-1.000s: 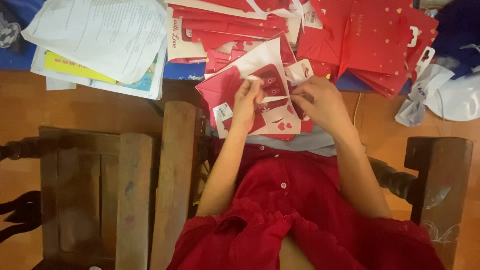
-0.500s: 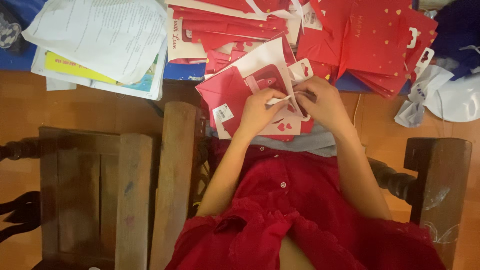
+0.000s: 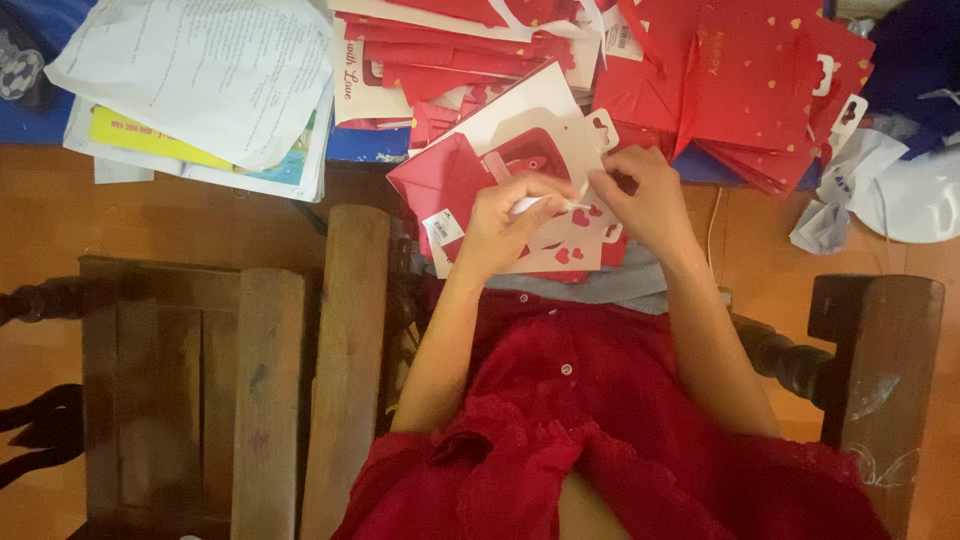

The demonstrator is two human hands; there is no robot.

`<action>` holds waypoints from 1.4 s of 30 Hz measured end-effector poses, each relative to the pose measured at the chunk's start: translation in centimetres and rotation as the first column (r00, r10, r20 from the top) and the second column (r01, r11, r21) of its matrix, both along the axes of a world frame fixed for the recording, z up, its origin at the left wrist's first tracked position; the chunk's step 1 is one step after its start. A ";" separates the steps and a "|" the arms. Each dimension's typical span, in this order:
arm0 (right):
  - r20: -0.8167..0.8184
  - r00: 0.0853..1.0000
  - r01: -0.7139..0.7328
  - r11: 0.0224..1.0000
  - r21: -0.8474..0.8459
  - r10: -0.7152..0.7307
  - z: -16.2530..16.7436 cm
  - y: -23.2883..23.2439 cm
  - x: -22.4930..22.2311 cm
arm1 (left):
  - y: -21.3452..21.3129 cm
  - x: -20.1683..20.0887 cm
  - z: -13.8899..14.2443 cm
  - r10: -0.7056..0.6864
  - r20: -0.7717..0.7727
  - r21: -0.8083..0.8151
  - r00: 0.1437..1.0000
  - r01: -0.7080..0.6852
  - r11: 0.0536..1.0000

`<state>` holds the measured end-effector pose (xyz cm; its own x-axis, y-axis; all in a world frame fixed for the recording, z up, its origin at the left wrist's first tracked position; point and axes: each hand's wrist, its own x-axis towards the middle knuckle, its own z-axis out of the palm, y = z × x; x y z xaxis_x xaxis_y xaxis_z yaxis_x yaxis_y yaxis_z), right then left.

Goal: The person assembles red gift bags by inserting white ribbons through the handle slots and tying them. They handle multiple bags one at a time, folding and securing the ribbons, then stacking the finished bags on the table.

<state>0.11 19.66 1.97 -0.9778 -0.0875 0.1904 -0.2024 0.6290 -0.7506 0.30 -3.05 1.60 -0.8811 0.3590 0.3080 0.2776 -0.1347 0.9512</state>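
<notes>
A flattened red and white paper gift bag (image 3: 470, 170) with small red hearts lies on my lap, in front of me. My left hand (image 3: 505, 225) rests on it and pinches a thin white ribbon or strip (image 3: 550, 203). My right hand (image 3: 640, 195) pinches the other end of that strip, just right of the left hand. Both hands sit over the bag's lower right part. A white price tag (image 3: 443, 227) hangs at the bag's left edge.
A heap of red paper bags (image 3: 740, 80) covers the blue surface ahead. A stack of printed papers (image 3: 200, 80) lies at upper left. A wooden chair (image 3: 250, 390) stands to my left, a wooden post (image 3: 875, 350) to my right. White crumpled plastic (image 3: 860, 190) lies far right.
My left hand has slid right along the bag toward my right hand, and the white strip now shows stretched between the two.
</notes>
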 end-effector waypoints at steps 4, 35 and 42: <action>0.089 0.995 0.069 0.984 -0.162 -0.055 -0.5 0.1 0.1 | -0.5 0.6 0.6 -0.209 0.330 0.378 0.920 0.074 0.923; -0.105 0.991 0.087 0.996 -0.016 -0.088 2.9 -1.6 2.0 | 4.0 -1.5 0.5 0.390 0.071 -0.250 0.918 -0.362 0.898; -0.129 0.990 0.063 0.997 0.033 -0.058 4.0 -2.3 2.5 | 3.7 -1.5 1.1 0.374 0.043 -0.292 0.927 -0.346 0.892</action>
<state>2.59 17.33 5.98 -0.9494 -0.0385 0.3117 -0.2560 0.6696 -0.6972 -1.20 0.63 2.68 -0.9861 0.0697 0.1510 0.1631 0.2269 0.9602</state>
